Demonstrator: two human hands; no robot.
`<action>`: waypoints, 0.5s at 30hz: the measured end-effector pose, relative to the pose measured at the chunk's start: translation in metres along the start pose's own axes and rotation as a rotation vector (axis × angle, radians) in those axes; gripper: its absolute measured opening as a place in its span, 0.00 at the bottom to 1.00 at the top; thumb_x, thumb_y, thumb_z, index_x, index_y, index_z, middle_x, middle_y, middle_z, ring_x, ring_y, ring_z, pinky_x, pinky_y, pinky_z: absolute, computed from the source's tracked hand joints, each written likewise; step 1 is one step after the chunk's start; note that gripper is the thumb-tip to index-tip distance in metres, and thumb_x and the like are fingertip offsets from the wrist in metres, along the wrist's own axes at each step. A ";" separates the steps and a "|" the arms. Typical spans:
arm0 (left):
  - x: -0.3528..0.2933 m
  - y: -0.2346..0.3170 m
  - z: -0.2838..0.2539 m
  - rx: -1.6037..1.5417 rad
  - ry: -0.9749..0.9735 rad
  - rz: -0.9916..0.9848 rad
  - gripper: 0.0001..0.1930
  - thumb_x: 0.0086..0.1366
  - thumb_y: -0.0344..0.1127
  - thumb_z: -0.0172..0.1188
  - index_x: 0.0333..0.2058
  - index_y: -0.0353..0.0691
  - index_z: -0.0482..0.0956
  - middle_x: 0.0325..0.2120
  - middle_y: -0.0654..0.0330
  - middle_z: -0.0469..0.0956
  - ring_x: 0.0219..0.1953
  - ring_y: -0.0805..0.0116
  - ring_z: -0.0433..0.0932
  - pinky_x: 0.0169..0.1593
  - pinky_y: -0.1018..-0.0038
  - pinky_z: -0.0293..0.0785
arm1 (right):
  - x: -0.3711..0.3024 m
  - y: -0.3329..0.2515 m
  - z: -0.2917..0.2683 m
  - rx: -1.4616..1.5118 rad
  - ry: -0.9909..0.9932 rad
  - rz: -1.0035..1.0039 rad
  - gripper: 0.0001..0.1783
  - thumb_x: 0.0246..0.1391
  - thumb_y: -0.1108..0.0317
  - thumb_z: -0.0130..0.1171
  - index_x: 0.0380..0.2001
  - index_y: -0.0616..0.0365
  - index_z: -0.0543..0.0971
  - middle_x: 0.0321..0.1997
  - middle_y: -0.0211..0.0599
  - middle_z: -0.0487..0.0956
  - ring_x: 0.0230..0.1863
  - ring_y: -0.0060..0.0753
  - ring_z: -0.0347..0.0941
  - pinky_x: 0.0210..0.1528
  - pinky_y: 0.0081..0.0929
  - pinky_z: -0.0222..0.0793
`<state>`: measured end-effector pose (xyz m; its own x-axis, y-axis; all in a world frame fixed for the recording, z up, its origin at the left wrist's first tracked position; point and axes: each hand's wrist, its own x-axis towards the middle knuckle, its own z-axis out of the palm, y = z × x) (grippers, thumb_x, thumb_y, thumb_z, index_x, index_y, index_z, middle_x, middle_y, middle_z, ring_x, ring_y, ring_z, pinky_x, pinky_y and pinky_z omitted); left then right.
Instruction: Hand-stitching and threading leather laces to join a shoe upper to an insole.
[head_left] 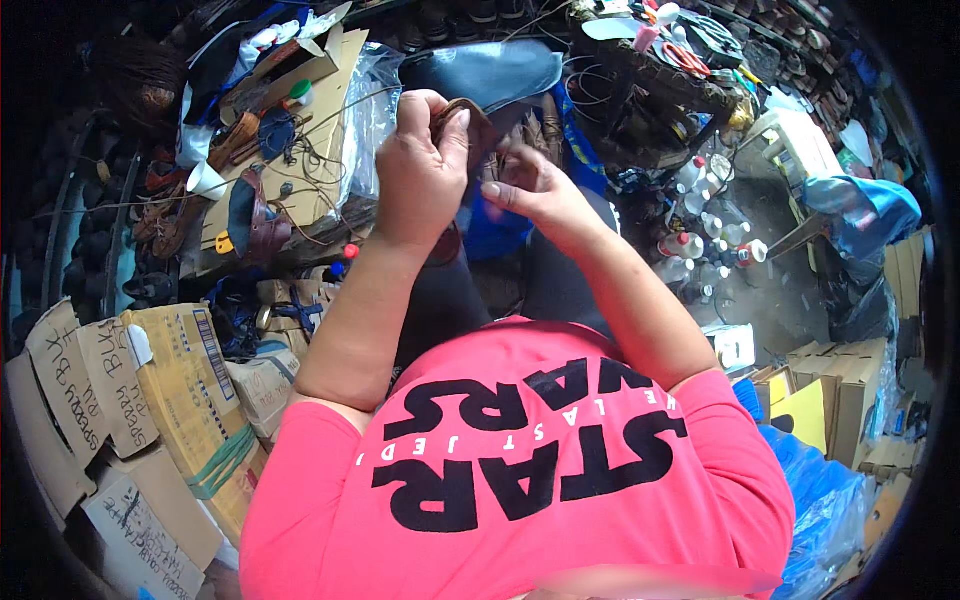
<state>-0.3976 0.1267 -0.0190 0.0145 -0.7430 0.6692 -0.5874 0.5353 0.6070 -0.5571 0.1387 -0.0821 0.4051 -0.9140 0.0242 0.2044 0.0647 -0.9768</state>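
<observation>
My left hand (425,165) is raised above my lap, its thumb and fingers pinching a brown leather piece (478,128) that looks like part of a shoe upper. Much of that piece is hidden behind the hand. Just right of it is my right hand (545,195), thumb stretched out and fingers bent. Motion smears those fingertips, and whether they hold anything does not show. Beyond and below both hands, more brown leather pieces (545,130) lie by a blue plastic bag (500,235).
A cardboard-topped bench (310,150) on the left bears cords, a white cup (206,181) and leather scraps. Several bottles (712,225) stand on the floor at right. Cardboard boxes (175,370) are stacked near left. A cluttered stand (650,110) is at far right.
</observation>
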 end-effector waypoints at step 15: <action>-0.026 -0.090 0.023 0.385 0.040 0.123 0.09 0.59 0.27 0.55 0.39 0.46 0.75 0.31 0.55 0.76 0.33 0.50 0.76 0.35 0.62 0.73 | -0.253 -0.184 -0.263 -0.863 0.620 0.235 0.09 0.59 0.63 0.56 0.28 0.54 0.74 0.28 0.15 0.67 0.33 0.08 0.60 0.39 0.10 0.54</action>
<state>-0.3634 0.0886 -0.1013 -0.0479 -0.6628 0.7472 -0.8469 0.4235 0.3214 -0.9316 0.2527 0.0352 -0.2176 -0.9743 -0.0576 -0.6124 0.1822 -0.7693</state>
